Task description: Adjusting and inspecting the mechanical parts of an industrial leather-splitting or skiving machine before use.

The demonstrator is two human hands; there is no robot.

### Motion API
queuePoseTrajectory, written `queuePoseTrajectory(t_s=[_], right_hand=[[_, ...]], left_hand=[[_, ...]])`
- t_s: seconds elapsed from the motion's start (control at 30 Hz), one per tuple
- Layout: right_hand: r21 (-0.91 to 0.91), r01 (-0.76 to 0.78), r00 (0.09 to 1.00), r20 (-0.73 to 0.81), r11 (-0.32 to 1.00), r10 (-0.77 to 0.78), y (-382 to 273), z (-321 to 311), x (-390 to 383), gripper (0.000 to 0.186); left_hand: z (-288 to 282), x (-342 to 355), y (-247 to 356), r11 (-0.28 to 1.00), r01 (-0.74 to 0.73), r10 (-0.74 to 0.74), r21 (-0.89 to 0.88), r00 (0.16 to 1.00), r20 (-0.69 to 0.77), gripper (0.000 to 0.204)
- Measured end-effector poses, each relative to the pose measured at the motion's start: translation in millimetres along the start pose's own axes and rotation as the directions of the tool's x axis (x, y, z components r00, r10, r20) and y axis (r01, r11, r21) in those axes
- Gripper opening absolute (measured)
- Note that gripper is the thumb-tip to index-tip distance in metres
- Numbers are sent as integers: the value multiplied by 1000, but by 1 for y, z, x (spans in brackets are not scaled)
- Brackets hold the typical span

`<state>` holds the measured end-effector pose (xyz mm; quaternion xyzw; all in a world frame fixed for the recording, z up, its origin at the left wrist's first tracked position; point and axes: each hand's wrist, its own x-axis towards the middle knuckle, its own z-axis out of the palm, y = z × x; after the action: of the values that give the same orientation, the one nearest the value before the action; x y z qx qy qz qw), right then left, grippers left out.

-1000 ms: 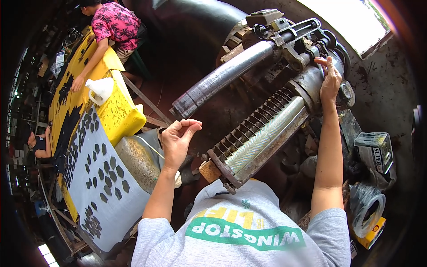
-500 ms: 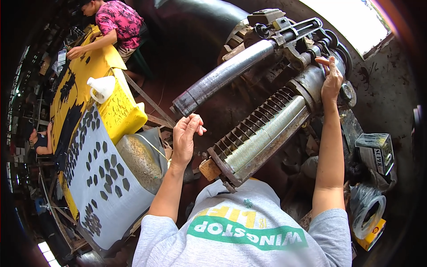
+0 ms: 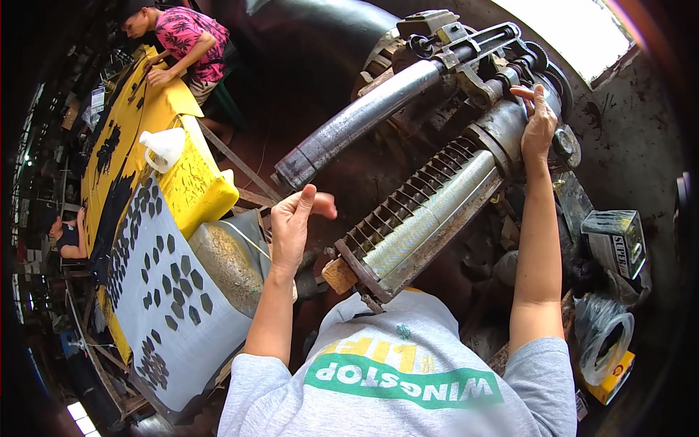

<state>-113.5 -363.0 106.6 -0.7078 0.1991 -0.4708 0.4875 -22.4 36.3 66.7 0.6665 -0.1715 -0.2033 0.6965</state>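
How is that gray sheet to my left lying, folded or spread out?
Spread out: the gray sheet shows one broad, unfolded face, with dark pieces scattered across it.

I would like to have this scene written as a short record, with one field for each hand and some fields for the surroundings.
Left hand: thumb up, fingers blurred; nothing seen in it; near the end of the smooth metal roller
Right hand: at the round metal housing; contact unclear
Machine, nearer the person: textured roller beside thin metal ribs
Left side: grey sheet with dark pentagonal pieces; white jug on yellow covering
Co-worker: person in pink patterned shirt
Right side: box-shaped container
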Motion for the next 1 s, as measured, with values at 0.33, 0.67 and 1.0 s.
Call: queuePoseTrajectory(t_s=[0.33, 0.67, 1.0], right_hand=[[-19, -6, 1000, -16, 1000, 6, -1, 0, -1, 54], [1, 17, 1000, -18, 1000, -17, 2, -1, 1, 55], [-7, 25, 1000, -9, 1000, -25, 0, -1, -1, 55]], left_hand=[[0, -4, -1, 996, 41, -43, -76, 999, -31, 18], [4, -1, -12, 955, -60, 2, -290, 981, -195, 31], [-12, -8, -19, 954, 96, -126, -285, 988, -91, 40]])
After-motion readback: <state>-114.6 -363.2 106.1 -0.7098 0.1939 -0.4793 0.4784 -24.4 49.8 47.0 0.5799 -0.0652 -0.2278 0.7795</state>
